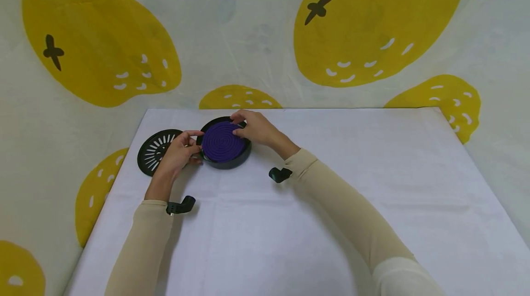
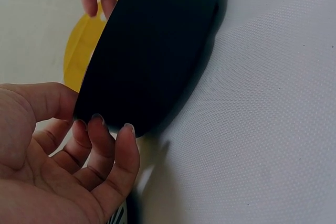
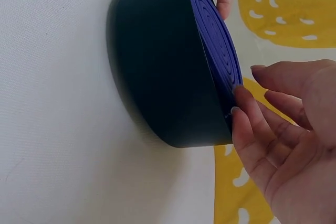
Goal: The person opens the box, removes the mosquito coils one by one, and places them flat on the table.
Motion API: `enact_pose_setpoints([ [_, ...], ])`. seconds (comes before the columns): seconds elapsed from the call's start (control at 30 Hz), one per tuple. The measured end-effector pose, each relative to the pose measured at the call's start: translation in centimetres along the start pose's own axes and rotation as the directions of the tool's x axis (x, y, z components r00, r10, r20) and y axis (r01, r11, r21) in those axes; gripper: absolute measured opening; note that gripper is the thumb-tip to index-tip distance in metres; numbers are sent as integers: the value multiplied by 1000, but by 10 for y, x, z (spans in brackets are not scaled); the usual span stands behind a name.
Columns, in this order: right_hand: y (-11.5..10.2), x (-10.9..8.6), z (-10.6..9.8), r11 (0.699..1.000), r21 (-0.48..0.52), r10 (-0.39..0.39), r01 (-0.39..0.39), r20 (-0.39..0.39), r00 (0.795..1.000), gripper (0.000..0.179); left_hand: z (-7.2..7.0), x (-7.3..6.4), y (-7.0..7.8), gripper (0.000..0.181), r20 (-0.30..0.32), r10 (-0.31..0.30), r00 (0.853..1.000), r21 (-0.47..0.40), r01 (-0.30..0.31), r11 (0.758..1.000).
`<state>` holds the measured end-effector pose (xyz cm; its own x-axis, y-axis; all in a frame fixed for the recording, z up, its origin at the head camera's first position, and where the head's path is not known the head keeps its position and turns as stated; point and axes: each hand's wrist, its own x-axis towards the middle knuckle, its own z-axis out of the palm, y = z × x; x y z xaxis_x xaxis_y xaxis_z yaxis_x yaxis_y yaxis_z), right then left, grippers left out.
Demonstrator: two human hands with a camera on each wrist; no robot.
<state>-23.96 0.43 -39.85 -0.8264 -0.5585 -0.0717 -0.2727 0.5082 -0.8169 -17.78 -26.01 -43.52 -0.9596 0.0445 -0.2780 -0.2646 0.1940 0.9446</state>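
Note:
A dark round container [image 1: 225,165] stands on the white table, with a purple spiral coil [image 1: 222,142] lying in its mouth. In the right wrist view the coil's edge [image 3: 231,51] shows a little above the container's rim. My left hand [image 1: 178,151] grips the container's left side, its bent fingertips [image 2: 126,132] against the wall. From the right, my right hand [image 1: 256,128] has its fingertips at the edge of the coil, close by the rim. Beside my left hand lies a black slotted round lid [image 1: 149,155], partly hidden by that hand.
The white-covered table [image 1: 372,194] ends at a back edge just behind the container. Behind it hangs a pale cloth [image 1: 240,33] printed with large yellow fruit. A small dark camera is strapped at each wrist.

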Motion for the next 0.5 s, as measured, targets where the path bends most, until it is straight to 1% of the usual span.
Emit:
enact_pose_setpoints([
  [0.13, 2, -1, -1, 999, -20, -28, 28, -22, 999, 46, 1, -1, 0, 51, -5, 9, 1000, 9, -9, 1000],
  [0.27, 4, -1, -2, 999, -16, -33, 33, -19, 999, 46, 1, 1, -1, 52, -4, 0, 1000, 2, 0, 1000],
  [0.4, 4, -2, -4, 999, 40, -31, 31, -8, 999, 45, 0, 1, 1, 53, 1, -20, 1000, 2, 20, 1000],
  [0.5, 3, -3, -4, 996, 79, -35, 35, -1, 999, 44, 0, -1, 3, 52, -5, -18, 1000, 15, 18, 1000],
])
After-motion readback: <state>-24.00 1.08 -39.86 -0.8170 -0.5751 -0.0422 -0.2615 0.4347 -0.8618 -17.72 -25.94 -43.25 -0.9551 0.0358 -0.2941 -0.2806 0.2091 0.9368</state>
